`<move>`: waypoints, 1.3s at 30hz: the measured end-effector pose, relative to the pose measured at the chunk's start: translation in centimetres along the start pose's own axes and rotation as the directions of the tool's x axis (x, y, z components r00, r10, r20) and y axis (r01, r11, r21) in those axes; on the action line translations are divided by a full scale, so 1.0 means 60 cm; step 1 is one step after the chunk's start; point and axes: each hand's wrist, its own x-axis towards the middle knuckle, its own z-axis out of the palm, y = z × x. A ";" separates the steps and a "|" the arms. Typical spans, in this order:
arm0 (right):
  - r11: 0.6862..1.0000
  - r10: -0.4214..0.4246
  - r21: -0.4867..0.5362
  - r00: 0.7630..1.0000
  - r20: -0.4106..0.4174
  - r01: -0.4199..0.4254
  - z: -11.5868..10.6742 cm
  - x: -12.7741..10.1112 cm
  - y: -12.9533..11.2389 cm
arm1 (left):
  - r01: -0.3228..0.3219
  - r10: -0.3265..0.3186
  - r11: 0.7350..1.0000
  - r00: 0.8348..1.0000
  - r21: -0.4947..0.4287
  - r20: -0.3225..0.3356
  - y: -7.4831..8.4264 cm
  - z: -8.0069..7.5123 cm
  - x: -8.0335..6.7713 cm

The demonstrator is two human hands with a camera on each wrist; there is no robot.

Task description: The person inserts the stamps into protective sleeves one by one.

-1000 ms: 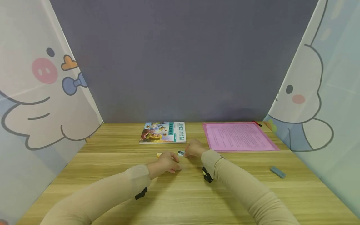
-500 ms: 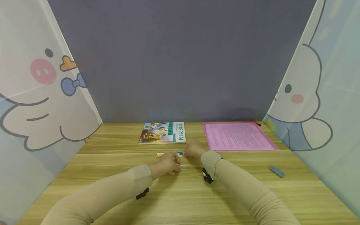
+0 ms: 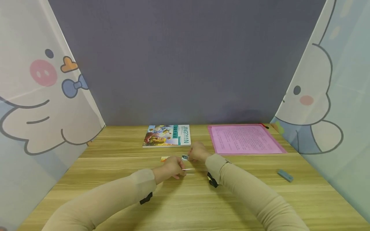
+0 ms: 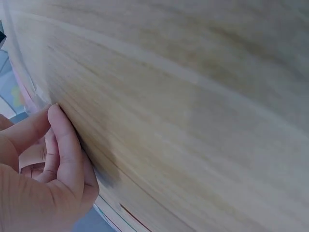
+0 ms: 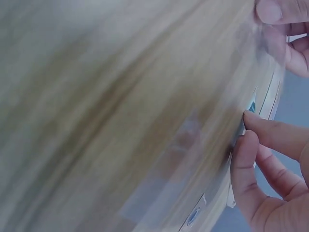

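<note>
Both hands meet at the middle of the wooden table. My left hand pinches the edge of a thin clear sleeve, held just above the wood. In the left wrist view, thumb and forefinger of the left hand press together at the tips. My right hand pinches a small blue picture card right beside the left hand. The right wrist view shows the right hand at the card's edge and the clear sleeve spread as a film over the wood.
A small orange card lies just left of the hands. Behind them lie a picture book and a pink printed sheet. A grey-blue eraser sits at the right. Cartoon curtains flank both sides, with a grey wall behind.
The clear sleeve's edge has come into sight at the left hand's fingertips, raised slightly off the table. Both hands stay almost where they were.
</note>
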 end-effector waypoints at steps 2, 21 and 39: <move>1.000 -0.001 0.026 1.000 0.005 0.001 -0.001 0.000 0.001 | 0.005 -0.005 1.000 1.000 -0.005 0.010 -0.001 -0.002 0.000; 0.993 -0.013 0.115 0.999 0.044 0.008 -0.003 0.006 0.013 | 0.106 -0.095 0.987 0.991 -0.121 0.098 -0.002 -0.014 -0.001; 0.950 -0.017 0.311 0.997 0.073 -0.006 -0.032 0.007 0.009 | 0.147 -0.105 0.923 0.985 -0.356 0.135 -0.002 -0.034 0.010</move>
